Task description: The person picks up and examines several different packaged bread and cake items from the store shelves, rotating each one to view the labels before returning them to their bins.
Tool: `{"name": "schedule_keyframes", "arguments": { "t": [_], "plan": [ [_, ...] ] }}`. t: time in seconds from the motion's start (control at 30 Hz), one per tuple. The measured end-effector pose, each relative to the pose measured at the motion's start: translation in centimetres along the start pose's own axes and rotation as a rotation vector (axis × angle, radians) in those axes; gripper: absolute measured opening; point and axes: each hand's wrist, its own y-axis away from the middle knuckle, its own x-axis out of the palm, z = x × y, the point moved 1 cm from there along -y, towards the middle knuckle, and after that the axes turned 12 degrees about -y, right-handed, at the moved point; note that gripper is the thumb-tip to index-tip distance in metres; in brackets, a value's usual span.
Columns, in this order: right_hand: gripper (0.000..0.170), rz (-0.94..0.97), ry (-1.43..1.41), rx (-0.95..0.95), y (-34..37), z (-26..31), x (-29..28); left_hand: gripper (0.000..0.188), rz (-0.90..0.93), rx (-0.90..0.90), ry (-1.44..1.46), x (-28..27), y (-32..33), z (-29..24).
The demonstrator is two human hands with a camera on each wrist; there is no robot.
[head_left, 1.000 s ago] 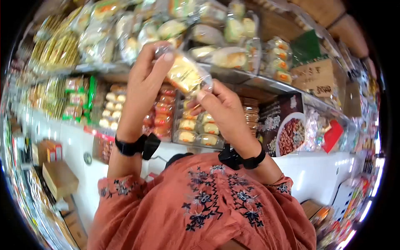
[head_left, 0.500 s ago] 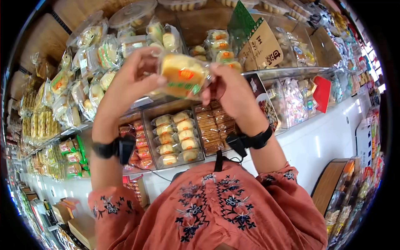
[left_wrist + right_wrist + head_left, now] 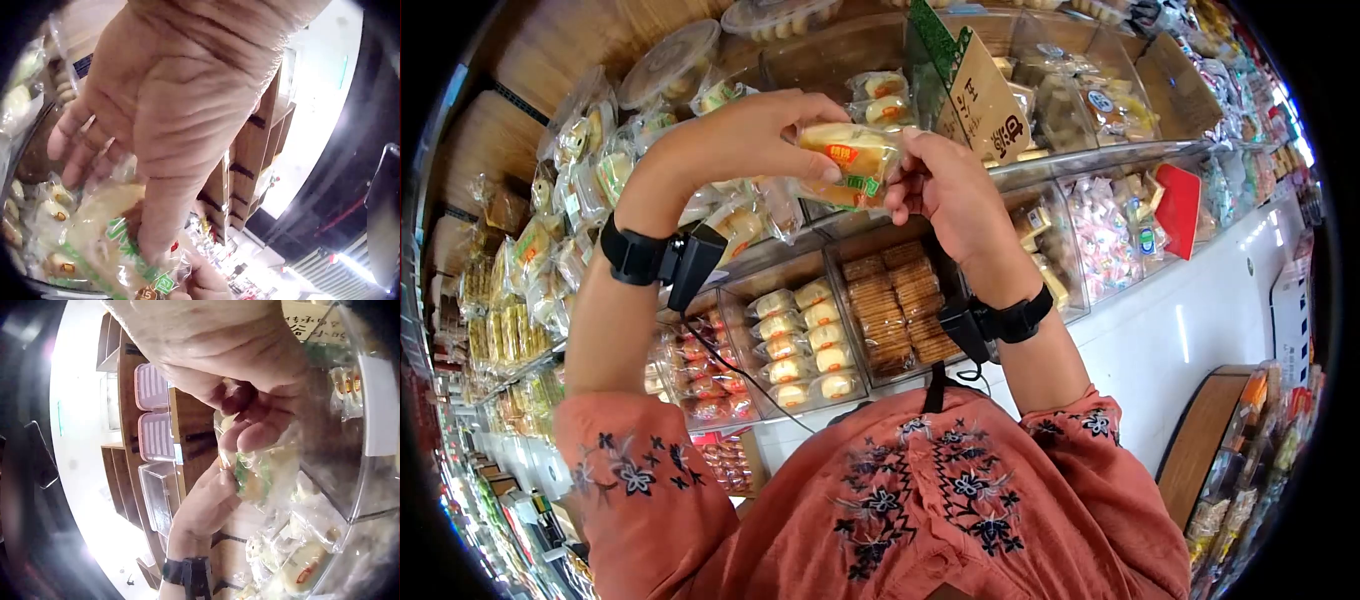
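A clear-wrapped bread with an orange label and green print is held up in both hands, over the upper shelf. My left hand grips its left end, thumb across the front face. In the left wrist view that thumb lies over the green lettering of the wrapper, the other fingers behind. At the right end of the pack, my right hand pinches the wrapper, its lower fingers curled. The right wrist view shows those fingers close to the wrapper's edge, with my left hand across from them.
Below are bins of small wrapped cakes, brown stacked biscuits and red-wrapped pieces. Bagged breads fill the upper shelf at left. A cardboard sign stands behind the right hand; a red card sits farther right.
The pack has been turned so its printed, labelled face shows. My left forearm has swung outward, with the left hand now reaching in from the side. The view has shifted right along the shelves.
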Motion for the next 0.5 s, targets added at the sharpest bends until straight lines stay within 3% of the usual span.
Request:
{"name": "schedule_keyframes", "arguments": {
  "t": [0.03, 0.13, 0.3, 0.37, 0.47, 0.5],
  "plan": [
    [0.030, -0.012, 0.009, 0.001, -0.1, 0.0, -0.1, 0.059, -0.015, -0.006, -0.055, -0.2, -0.3, -0.5],
    [0.030, -0.044, 0.026, -0.007, 0.0, -0.3, -0.2, 0.063, -0.117, 0.211, -0.386, 0.2, -2.1, -0.1],
    [0.028, -0.014, 0.050, 0.013, 0.3, -0.5, -0.7, 0.063, 0.026, 0.126, -0.410, 1.5, -3.7, -2.5],
    [0.027, -0.069, 0.025, -0.063, 0.6, -0.6, -0.5, 0.058, 0.071, 0.150, -0.399, 1.3, -4.7, -1.6],
    [0.026, -0.086, 0.022, -0.119, 1.6, -0.7, -0.9, 0.054, -0.035, 0.056, -0.350, -0.3, -6.4, 0.8],
    [0.025, -0.087, 0.023, -0.121, 1.8, -0.8, -1.0, 0.053, 0.040, -0.244, -0.178, -1.6, -6.7, 0.0]
  ]
}}
